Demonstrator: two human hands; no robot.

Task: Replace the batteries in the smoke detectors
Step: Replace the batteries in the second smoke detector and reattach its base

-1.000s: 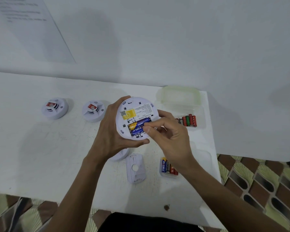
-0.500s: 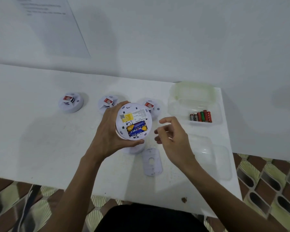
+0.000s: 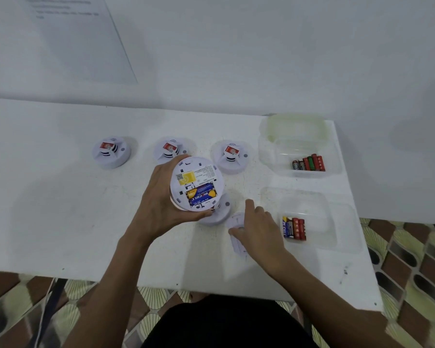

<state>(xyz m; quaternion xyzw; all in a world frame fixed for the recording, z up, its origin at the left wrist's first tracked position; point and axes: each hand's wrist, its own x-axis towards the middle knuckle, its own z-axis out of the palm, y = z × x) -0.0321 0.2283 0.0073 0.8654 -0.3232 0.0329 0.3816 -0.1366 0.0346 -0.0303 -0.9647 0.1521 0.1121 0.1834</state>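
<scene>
I read the white tabletop [image 3: 60, 197] as a dial, with twelve at the wall. Near its centre the left hand [image 3: 158, 207] grasps a round white plastic smoke detector [image 3: 199, 172]. The detector is held off the table, back side up, with the palm at its nine o'clock edge and the thumb along its six o'clock edge. Its open compartment holds two blue-and-yellow batteries [image 3: 201, 194] side by side, below a yellow label [image 3: 187, 177]. A second white detector [image 3: 220, 214] sits on the table at the held one's five o'clock, partly hidden beneath it.

The right hand [image 3: 259, 229] is down at five o'clock, lying over a flat white plastic cover plate [image 3: 237, 244] that rests on the table. Its thumb touches the plate and its forefinger points toward twelve. I cannot tell whether the hand grips the plate or only rests on it.

From ten to one o'clock, three more white detectors with red stickers stand in a row: the left detector [image 3: 111, 151], the middle detector [image 3: 171, 149] and the right detector [image 3: 232, 155].

At two o'clock a clear plastic tub [image 3: 274, 156] holds a cluster of red, green and dark batteries [image 3: 309, 163]. At four o'clock, just beside the right hand, a shallow clear plastic tray [image 3: 337, 222] holds a few blue and red batteries [image 3: 294, 228].

A printed sheet [image 3: 73, 41] hangs on the wall at eleven.
</scene>
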